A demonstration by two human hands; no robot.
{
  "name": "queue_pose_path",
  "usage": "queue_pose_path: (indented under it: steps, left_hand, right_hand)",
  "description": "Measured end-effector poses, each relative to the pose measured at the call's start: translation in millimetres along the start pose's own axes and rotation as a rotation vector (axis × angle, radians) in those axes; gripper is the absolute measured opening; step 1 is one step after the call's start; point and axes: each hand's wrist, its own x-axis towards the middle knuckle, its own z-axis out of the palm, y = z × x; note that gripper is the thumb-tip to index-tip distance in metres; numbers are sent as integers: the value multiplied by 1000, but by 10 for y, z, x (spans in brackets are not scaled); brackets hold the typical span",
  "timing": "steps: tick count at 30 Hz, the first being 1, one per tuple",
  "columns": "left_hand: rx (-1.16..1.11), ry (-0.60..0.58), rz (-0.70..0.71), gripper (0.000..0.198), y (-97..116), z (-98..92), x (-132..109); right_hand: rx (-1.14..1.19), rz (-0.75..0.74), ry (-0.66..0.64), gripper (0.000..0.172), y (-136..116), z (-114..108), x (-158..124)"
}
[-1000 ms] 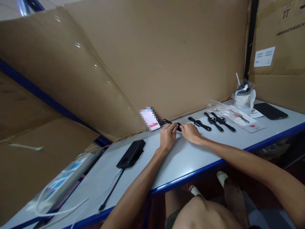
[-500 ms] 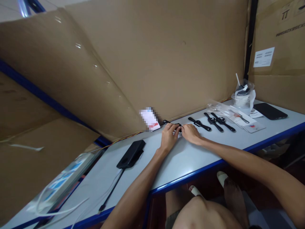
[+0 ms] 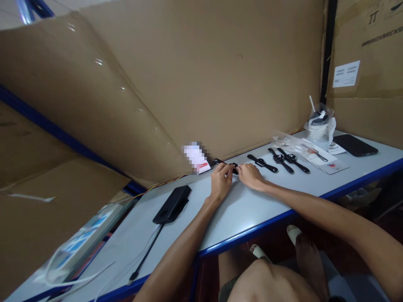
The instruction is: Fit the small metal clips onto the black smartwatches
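Black and glossy, the slim tool (image 3: pixel 218 161) has a rounded end.

1. High on the carton (image 3: pixel 362 134): a sign (image 3: pixel 373 17), a bar over two strokes, like a this-way-up mark turned over.
2. Under it on the carton, dark print (image 3: pixel 382 37), seemingly upside down; I can't read it reliably.
3. The carton's white label (image 3: pixel 346 74): lines too fine for me.
4. Left of the carton, a packaging card (image 3: pixel 332 166): illegible.
5. Farther left, a screen (image 3: pixel 194 157): pixelated beyond reading.
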Motion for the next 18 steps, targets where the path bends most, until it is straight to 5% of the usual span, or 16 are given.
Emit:
queue_pose_path:
  steps: [8,18]
  left_hand:
    - [-63,62,-74,19,-2,48,5]
    - [-62,-15,-43,16,64,13,5]
  right_hand:
    - [7,-13,9,42,-13,-7,-8]
    - [4,-22,32,40,6,13,12]
